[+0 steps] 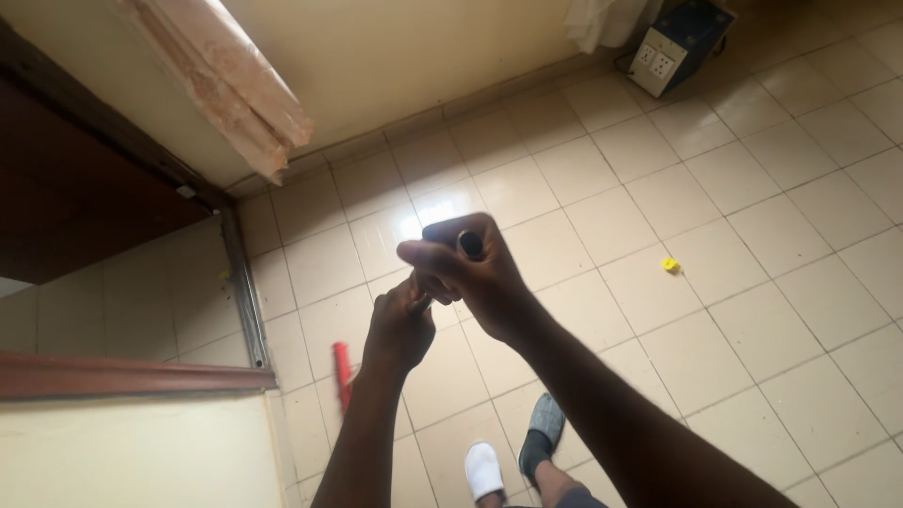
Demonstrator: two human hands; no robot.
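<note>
Both my hands grip a dark stick (467, 244) held upright, seen end-on from above. My right hand (466, 273) wraps around its top end. Just below and to the left, my left hand (400, 325) closes around the same stick. Below the left hand a red part (341, 371) reaches down towards the tiled floor; whether it belongs to the stick I cannot tell, since the stick between the hands and this part is hidden.
My feet stand below in a white slipper (483, 470) and a grey slipper (544, 433). A small yellow object (671, 265) lies on the beige tiles. A box with sockets (675, 42) sits by the far wall, near a pink curtain (226, 89) and a metal door track (243, 292).
</note>
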